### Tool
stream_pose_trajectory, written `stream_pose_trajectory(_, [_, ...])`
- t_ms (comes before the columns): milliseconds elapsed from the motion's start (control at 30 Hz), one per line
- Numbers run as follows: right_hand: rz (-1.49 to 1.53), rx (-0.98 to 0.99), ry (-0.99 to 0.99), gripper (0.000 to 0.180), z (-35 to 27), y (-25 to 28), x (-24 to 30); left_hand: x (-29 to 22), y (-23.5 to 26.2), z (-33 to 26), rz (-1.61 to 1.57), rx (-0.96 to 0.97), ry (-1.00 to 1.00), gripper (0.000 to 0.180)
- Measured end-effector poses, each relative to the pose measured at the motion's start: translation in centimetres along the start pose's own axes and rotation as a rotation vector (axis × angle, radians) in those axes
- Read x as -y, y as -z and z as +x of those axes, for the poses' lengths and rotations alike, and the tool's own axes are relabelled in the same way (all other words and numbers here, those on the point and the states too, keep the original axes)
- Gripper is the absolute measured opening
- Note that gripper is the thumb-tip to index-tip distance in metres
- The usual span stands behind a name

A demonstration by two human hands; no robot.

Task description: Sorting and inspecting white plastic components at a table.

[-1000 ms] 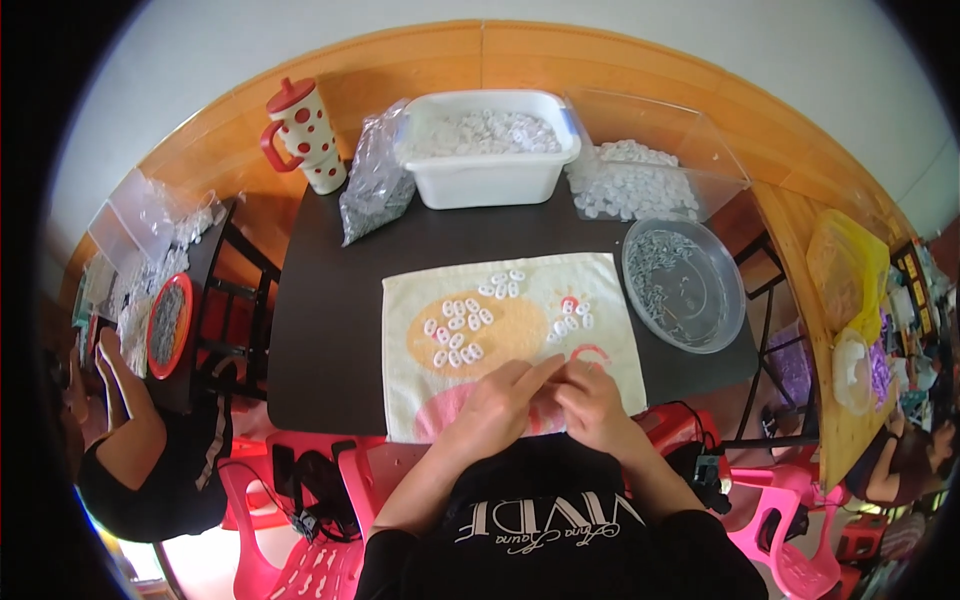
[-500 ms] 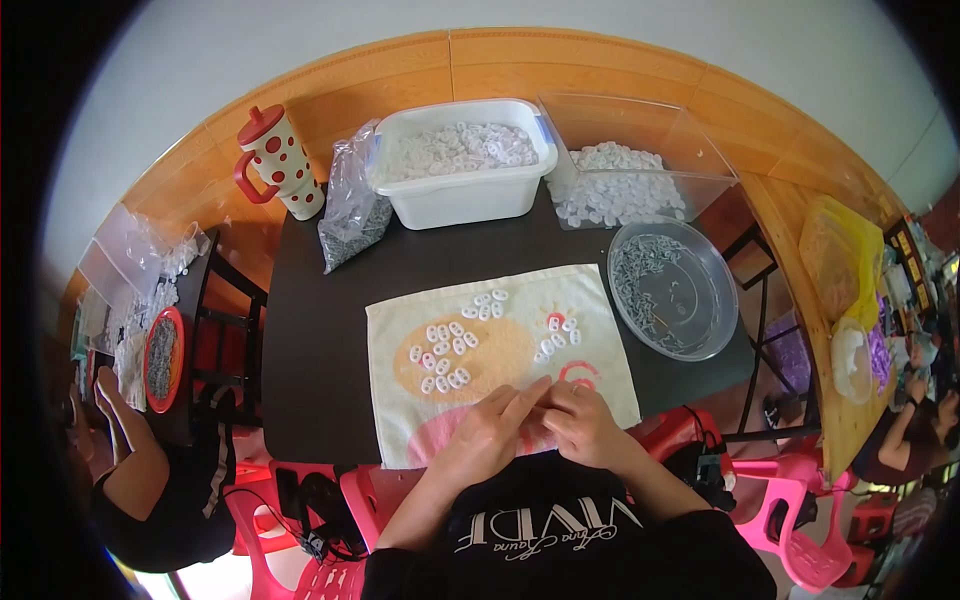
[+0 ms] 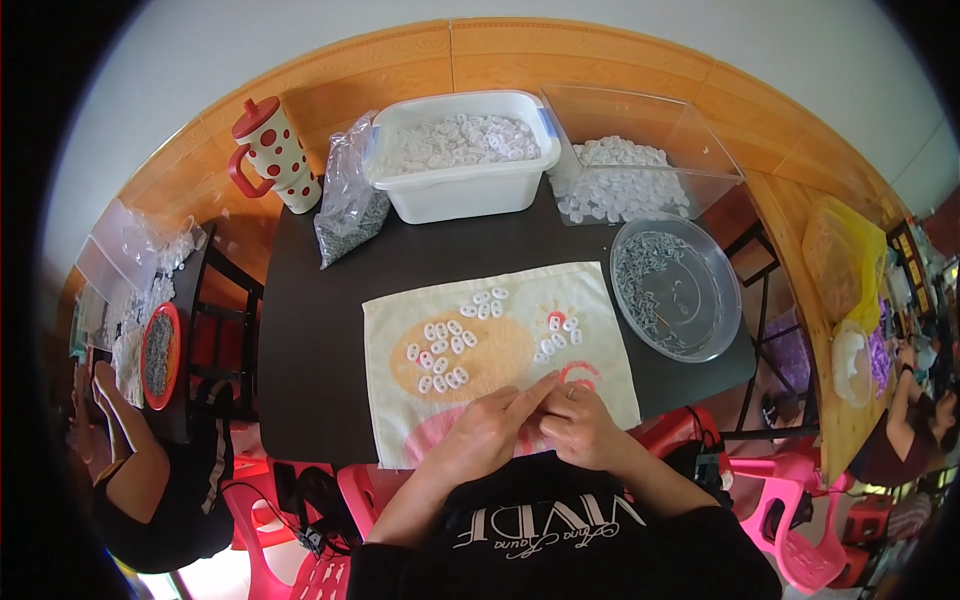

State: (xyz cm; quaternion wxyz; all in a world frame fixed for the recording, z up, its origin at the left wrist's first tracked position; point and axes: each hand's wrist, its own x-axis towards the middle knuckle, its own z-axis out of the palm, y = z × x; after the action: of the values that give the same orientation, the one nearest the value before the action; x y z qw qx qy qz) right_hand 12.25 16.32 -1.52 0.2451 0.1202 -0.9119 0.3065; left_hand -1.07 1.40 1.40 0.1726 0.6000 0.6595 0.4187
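My left hand and my right hand meet above the near edge of a pale patterned towel. Both are closed, fingertips pressed together, the left index finger reaching towards the right hand. Whatever lies between the fingers is too small or hidden to make out. Beyond the left hand, several small white oval pieces with two holes rest on the towel's orange patch. Another cluster of the white pieces lies at the towel's far side. Past the right hand is a smaller group of white pieces.
A round clear tub of small grey metal parts stands at the right. Behind are a white bin, a clear box of white pieces, a bag of grey parts and a dotted tumbler. Other people sit left and right.
My hands stay together in nearly the same pose, with only slight finger movement. The whole view has shifted a little; the pieces on the towel lie as before.
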Motion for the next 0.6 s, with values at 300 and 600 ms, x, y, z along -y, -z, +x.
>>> stream_pose_trajectory(300, [-0.03,-0.023,0.065,0.02,-0.22,-0.56,-0.38,-0.25,-0.1,-0.01,0.068,0.007,-0.043,0.072])
stream_pose_trajectory(600, [-0.074,-0.021,0.105,0.017,0.0,0.27,0.38,-0.17,-0.74,-0.79,0.098,-0.168,-0.159,0.066])
